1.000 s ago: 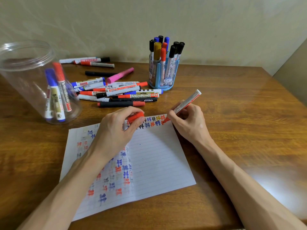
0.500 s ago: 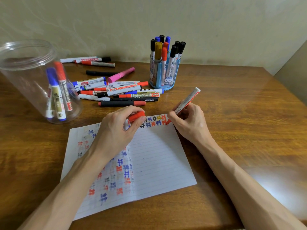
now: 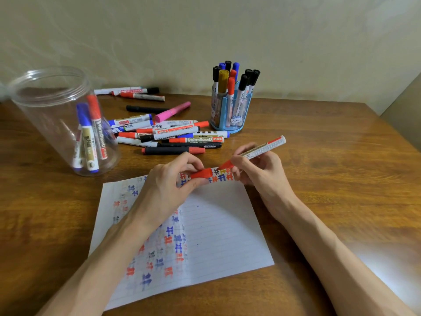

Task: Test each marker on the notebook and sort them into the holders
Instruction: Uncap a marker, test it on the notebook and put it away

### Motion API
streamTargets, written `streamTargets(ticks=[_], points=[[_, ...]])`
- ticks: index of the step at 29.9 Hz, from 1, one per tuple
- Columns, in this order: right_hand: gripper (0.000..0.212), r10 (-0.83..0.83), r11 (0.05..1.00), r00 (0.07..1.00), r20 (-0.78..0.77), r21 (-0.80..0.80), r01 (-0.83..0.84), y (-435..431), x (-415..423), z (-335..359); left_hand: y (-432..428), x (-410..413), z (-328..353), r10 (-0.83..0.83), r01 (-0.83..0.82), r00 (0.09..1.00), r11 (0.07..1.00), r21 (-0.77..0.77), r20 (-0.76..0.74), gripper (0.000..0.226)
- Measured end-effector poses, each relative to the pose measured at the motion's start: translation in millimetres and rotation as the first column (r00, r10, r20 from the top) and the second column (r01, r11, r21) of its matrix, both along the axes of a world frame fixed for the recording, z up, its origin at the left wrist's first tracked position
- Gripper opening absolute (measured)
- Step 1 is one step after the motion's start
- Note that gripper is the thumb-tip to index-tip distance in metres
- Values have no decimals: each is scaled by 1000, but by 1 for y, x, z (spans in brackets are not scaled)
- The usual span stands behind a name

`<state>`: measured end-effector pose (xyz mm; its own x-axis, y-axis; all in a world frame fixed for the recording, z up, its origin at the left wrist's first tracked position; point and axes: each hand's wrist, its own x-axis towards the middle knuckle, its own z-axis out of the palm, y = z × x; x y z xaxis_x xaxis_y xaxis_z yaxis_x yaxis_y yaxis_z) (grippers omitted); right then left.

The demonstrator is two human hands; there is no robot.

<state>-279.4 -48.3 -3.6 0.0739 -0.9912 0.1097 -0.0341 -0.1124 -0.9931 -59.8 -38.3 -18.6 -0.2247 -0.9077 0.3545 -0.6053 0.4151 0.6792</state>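
We note a brown wooden table (image 3: 319, 179) carrying several groups of items. A clear plastic jar (image 3: 45, 115) stands toward the far left corner. A blue pen holder (image 3: 237, 120) stands near the far edge, roughly midway along it. Between the two, a heap of loose markers (image 3: 173, 135) lies flat. Just behind the heap lie a pink marker (image 3: 172, 111) and a black marker (image 3: 145, 109), and a few more markers (image 3: 141, 96) lie beside the far edge. A lined notebook page (image 3: 223, 224), bearing red, blue and dark test marks, lies skewed toward the near edge.
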Motion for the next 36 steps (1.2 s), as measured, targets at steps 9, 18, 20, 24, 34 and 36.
streamTargets(ticks=[9,18,20,24,34,36], points=[[14,152,981,983,-105,-102,-163,2,4,-5,0,0,0,-27,27,1000,1000,1,-6,33],[30,174,967,975,138,163,-195,-2,-7,5,0,2,3,-21,20,1000,997,-70,-20,37],[17,117,985,992,53,120,-122,-3,-13,4,-2,3,2,-22,20,1000,997,-74,-18,40],[21,115,993,986,-119,8,-115,-3,-21,4,-4,8,1,1,-5,999,997,-80,-49,43],[18,90,988,984,-156,-111,-108,-2,-6,-8,-1,10,5,51,-59,997,987,-148,-61,36],[16,94,986,984,-154,-125,-114,-1,-5,-10,0,10,4,47,-50,999,985,-167,-26,33]])
